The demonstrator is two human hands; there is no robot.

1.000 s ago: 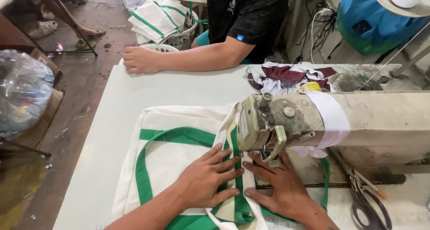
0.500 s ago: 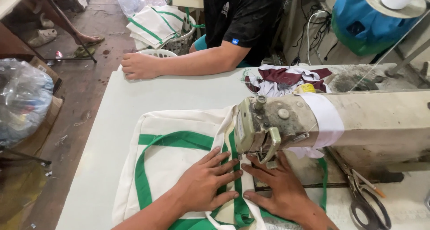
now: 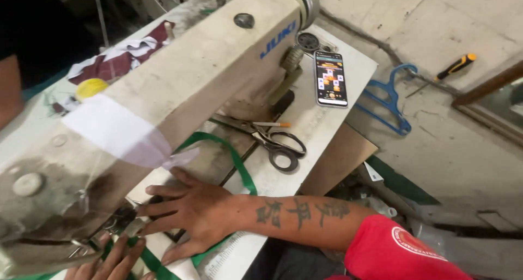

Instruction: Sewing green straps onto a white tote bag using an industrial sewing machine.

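Note:
My right hand (image 3: 190, 212) lies flat, fingers spread, on white fabric (image 3: 182, 266) with a green strap (image 3: 238, 168), just right of the needle area of a worn beige sewing machine (image 3: 180, 78). The strap loops out from under the machine arm and runs beneath my wrist. My left hand (image 3: 111, 258) shows only partly at the bottom edge, its fingers resting on the green strap beside the presser foot. Neither hand grips anything. The machine head hides the needle.
Black-handled scissors (image 3: 272, 141) and a lit phone (image 3: 330, 78) lie on the table right of the machine. Cloth scraps (image 3: 120, 59) sit behind it. Another person's arm (image 3: 8, 89) is at the far left. A blue hanger (image 3: 392, 103) and a screwdriver (image 3: 456, 66) lie on the concrete floor.
The view has swung right, bringing in the table's right end and the floor. Both hands stay flat on the fabric at the needle.

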